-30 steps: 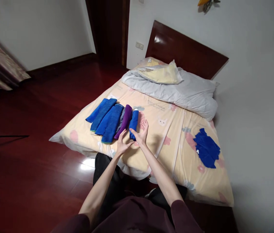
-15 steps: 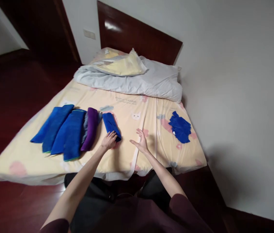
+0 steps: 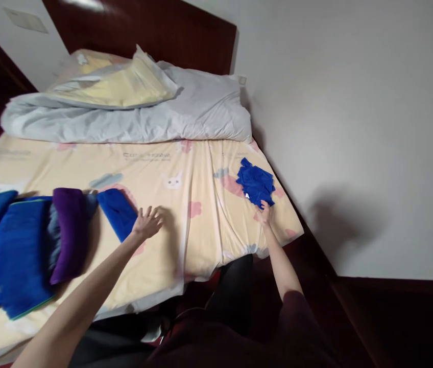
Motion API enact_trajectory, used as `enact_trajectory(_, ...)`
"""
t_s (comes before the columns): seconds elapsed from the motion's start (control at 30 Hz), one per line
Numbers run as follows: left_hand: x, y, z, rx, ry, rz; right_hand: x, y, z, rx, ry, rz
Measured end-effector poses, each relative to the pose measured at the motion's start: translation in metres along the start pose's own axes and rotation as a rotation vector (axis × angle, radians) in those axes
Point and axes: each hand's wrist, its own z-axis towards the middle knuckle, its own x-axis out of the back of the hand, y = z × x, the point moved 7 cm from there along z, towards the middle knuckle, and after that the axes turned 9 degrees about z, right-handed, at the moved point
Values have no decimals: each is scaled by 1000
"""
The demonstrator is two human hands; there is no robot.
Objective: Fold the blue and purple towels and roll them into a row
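My left hand (image 3: pixel 148 223) hovers with spread fingers beside the right edge of a folded blue cloth (image 3: pixel 117 209); nothing is in it. At the right side of the bed lies a crumpled blue cloth (image 3: pixel 255 181) with a small white tag. My right hand (image 3: pixel 264 212) is at its near edge, fingers bent, thumb apart, fingertips seeming to touch the fabric. Left of the folded piece lie a rolled purple cloth (image 3: pixel 70 232), a grey-blue cloth (image 3: pixel 53 230) partly under it, and overlapping folded blue cloths (image 3: pixel 25 255) with green edging.
The bed (image 3: pixel 163 194) has a yellow patterned sheet. Across its head lie a rolled pale quilt (image 3: pixel 124 125) and a yellow pillow (image 3: pixel 124 89), before a dark wooden headboard (image 3: pixel 186 30). A white wall (image 3: pixel 346 128) rises along the right side.
The view has swung to the right and closer. My right hand has moved from mid-bed to the crumpled blue cloth. My left hand has come off the folded blue cloth.
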Motion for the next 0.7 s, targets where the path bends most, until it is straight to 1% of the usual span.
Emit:
enact_trajectory(0.07,-14,-6,-2,55,-48,48,-3,18,17,-50,-57,-56)
enact_trajectory(0.13,-29,-25,-12,123,-96,126,-10,32,32,-77,-120,-137)
enact_trajectory(0.2,-43,-53,-27,183,-134,211,-16,42,45,-89,-146,-210)
enact_trajectory(0.3,-63,-102,-59,276,-209,262,-25,50,61,-113,-131,-285)
enact_trajectory(0.37,-71,-130,-83,346,-247,262,-33,54,69,-138,-130,-342)
enact_trajectory(0.4,-71,-139,-93,360,-249,264,-36,55,70,-154,-139,-381)
enact_trajectory(0.47,-67,-146,-106,353,-231,265,-44,56,71,-174,-172,-470)
enact_trajectory(0.53,-60,-146,-108,346,-243,265,-47,56,68,-171,-199,-541)
enact_trajectory(0.6,-54,-146,-101,382,-316,256,-46,54,65,-151,-194,-560)
enact_trajectory(0.67,-52,-148,-86,451,-406,246,-41,52,63,-122,-176,-523)
enact_trajectory(0.7,-51,-145,-75,428,-427,212,-39,51,62,-104,-175,-494)
